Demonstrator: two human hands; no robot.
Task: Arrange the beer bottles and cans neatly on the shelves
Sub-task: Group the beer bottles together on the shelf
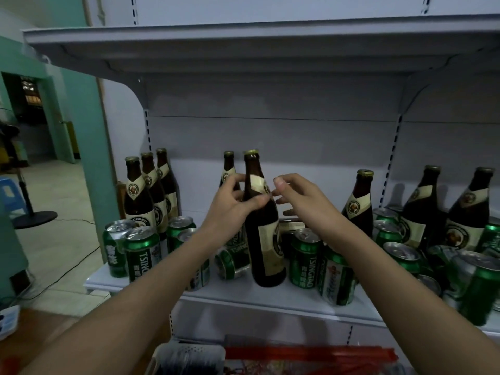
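Gripping the brown beer bottle (pixel 263 226) at the shoulder with the left hand (pixel 232 209), thumb across the front and fingers curled round the far side, in the head view. Standing upright at the front middle of the shelf (pixel 243 296), base on the board, close among green cans. Hovering just beside the neck label with the right hand (pixel 297 198), fingers loosely curled and holding nothing, tips near the glass but apparently not on it.

Lined up at the back left: three matching bottles (pixel 147 196) in a tidy file. Standing alone behind the held bottle: one more bottle (pixel 228 169). Scattered to the right: three bottles (pixel 430 207), leaning at odd angles through the wide lens, with cans crowded at their feet. Lying on its side just left of the held bottle's base: a tipped can (pixel 232 262). Standing just right of it: an upright can (pixel 305 259).

Judged as mid-placement, with most of the sorting yet to do. For a clean step: lift straight up before moving sideways, so as not to knock the neighbouring cans; steady the neck with the free hand; carry toward the left file and set down behind or beside it, label turned forward to match. Worth righting the tipped can soon, since it could roll off the front edge.
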